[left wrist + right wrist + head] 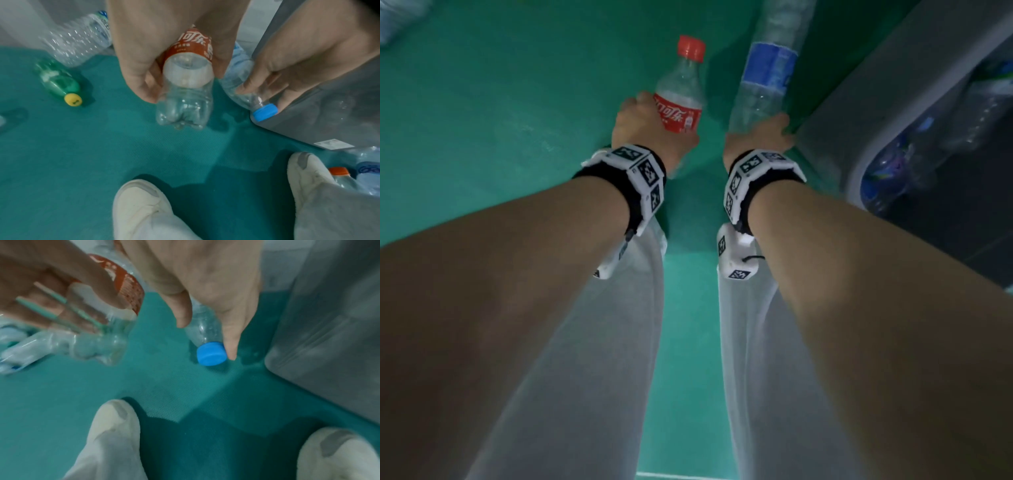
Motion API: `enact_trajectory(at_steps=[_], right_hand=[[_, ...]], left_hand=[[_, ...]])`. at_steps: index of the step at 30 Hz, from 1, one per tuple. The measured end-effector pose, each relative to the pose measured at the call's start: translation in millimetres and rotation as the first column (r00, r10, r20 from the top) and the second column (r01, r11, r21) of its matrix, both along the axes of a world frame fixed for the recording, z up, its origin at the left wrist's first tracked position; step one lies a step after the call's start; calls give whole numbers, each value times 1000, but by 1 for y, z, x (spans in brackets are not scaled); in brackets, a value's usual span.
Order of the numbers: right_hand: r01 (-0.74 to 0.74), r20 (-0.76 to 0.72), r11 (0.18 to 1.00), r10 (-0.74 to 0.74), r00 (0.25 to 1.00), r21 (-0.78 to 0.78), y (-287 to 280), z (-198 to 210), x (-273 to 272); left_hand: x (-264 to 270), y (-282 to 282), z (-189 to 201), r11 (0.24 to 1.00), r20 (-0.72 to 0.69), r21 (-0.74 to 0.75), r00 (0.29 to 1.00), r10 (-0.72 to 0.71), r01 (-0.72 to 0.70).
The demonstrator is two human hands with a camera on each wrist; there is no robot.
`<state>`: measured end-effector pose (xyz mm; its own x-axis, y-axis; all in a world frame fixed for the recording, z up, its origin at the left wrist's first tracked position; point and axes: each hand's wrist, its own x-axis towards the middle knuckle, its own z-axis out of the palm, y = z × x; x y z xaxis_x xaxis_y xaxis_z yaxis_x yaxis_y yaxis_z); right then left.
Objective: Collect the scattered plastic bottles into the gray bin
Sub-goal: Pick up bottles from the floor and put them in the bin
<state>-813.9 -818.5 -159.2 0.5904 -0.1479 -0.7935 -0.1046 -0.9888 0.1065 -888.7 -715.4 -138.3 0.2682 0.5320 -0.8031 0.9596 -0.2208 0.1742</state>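
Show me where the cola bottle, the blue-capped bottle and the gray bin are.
cola bottle (678, 114): head view, on its red label.
blue-capped bottle (211, 353): right wrist view, on its blue cap.
gray bin (887, 89): head view, on its outer wall.

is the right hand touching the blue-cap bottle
Touching. The left wrist view shows the right hand with fingers curled round the blue-cap bottle near its neck; the right wrist view shows a finger against the cap.

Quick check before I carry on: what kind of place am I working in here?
Probably an indoor sports or activity room: the textured green floor has a white line like court marking. Empty bottles lie scattered on it, and a gray bin stands at the right.
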Motion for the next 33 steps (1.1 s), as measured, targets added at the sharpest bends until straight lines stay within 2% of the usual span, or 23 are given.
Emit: enact_trajectory(at_steps=[3,8,12,17,21,24,26,28,30,33], right_hand=[[184,58,956,-203,978,230,-1,38,-20],[86,135,899,-158,978,430,-20,109,-19],[47,176,886,-144,974,462,-50,152,1],[77,287,890,-226,931,449,-96,179,35],[182,325,903,-320,890,390,-153,189,58],[293,336,919,-373,865,264,-210,194,75],[333,280,933,-358,891,135,-244,191,84],[312,197,949,-313,929,37,-267,186,90],[256,111,967,-253,961,-10,-283,179,94],[127,10,992,-127,992,-17,-294,162,96]], left_hand=[[-3,4,34,996,10,73,999,-50,49],[-4,4,93,983,15,162,996,-87,83],[22,-3,131,970,56,206,988,-143,129],[71,-35,162,954,157,211,956,-247,212],[105,-73,179,926,227,202,905,-360,318],[142,-106,189,892,291,176,843,-452,417],[166,-130,192,867,348,165,795,-497,470],[182,-154,193,839,389,117,753,-530,531],[193,-181,190,768,380,76,694,-612,635],[202,-218,175,599,288,67,559,-777,798]])
